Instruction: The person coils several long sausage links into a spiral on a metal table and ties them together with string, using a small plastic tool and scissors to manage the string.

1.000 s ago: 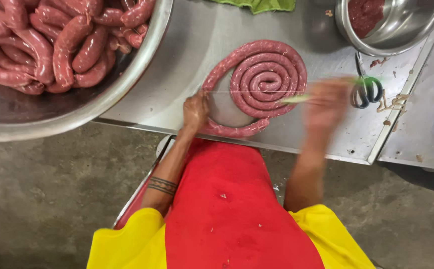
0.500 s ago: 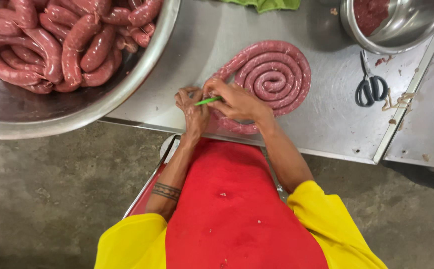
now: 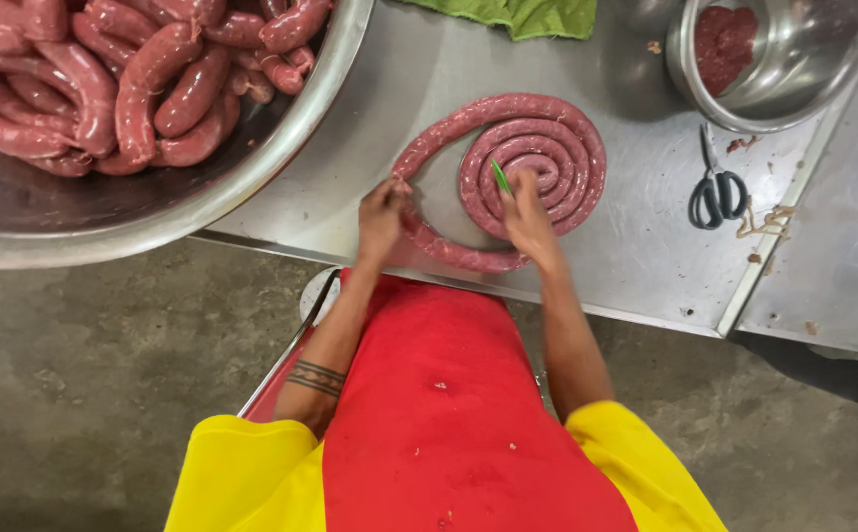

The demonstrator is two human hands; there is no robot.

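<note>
A long raw sausage (image 3: 537,148) lies coiled in a spiral on the steel table (image 3: 636,266). Its loose outer end curves toward the table's near edge. My left hand (image 3: 381,215) pinches that outer strand at the left side of the coil. My right hand (image 3: 527,209) holds a thin green strip (image 3: 500,177) upright between the fingers, resting against the lower part of the coil.
A big steel basin (image 3: 281,148) full of tied sausage links fills the upper left. A smaller steel bowl (image 3: 793,99) with red minced meat stands at the upper right. Black-handled scissors (image 3: 715,192) lie beside it. A green cloth (image 3: 537,15) lies at the top edge.
My hands were together at the coil's lower left half a second ago. Now they are apart: the left stays on the outer strand, the right has moved right onto the coil with the green strip.
</note>
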